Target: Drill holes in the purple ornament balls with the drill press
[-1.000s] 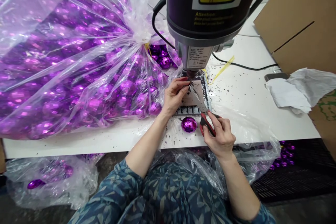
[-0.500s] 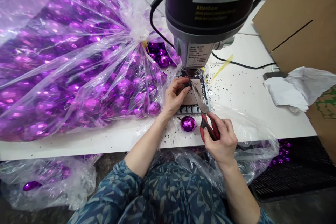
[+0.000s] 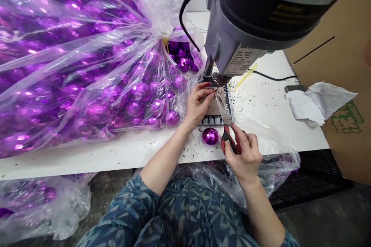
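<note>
The pliers [image 3: 227, 122] are grey-nosed; their handles [image 3: 230, 141] red-black.

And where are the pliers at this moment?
In the head view, slightly right of centre: the pliers are in the right hand, beside the single purple ball.

Tabletop [image 3: 257, 102]: bright, evenly lit
Plastic bag [image 3: 87, 65]: streaked with white glare, pink glints beneath
Machine housing [image 3: 246, 11]: dark, stretched toward upper right, lettering [image 3: 286, 11] blurred
Floor [image 3: 327, 220]: dim, in shadow below the tabletop

glossy faceted bauble [image 3: 210, 136], metal pliers [image 3: 227, 119], shiny crinkled plastic bag [image 3: 95, 61], matt cardboard box [image 3: 321, 69]
</note>
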Motion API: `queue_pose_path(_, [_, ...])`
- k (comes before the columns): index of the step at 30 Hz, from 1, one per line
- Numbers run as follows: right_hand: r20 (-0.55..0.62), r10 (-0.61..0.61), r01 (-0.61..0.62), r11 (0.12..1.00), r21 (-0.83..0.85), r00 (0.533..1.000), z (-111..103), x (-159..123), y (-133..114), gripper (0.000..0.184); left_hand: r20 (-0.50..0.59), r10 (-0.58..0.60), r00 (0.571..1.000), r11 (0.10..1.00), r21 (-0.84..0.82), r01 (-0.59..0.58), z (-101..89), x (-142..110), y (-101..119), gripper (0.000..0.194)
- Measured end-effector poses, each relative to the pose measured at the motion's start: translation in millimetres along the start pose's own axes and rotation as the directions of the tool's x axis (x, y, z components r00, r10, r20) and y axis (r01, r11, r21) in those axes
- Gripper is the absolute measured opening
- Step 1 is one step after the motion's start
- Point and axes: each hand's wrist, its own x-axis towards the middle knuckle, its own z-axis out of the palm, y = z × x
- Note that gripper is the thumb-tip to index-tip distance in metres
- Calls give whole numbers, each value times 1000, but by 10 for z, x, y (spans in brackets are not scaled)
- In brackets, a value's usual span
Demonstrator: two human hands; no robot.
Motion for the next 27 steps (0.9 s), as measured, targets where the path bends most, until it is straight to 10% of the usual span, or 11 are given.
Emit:
queue_pose_path(13, [28, 49, -45, 988, -146, 998, -88, 0, -367, 48, -41, 78, 996, 994, 82, -74, 73, -17, -24, 10])
queue_pose_path(27, [119, -35, 32, 999, 24, 992, -139, 77, 147, 46, 5, 271, 963, 866, 436, -246, 97, -26, -38, 9])
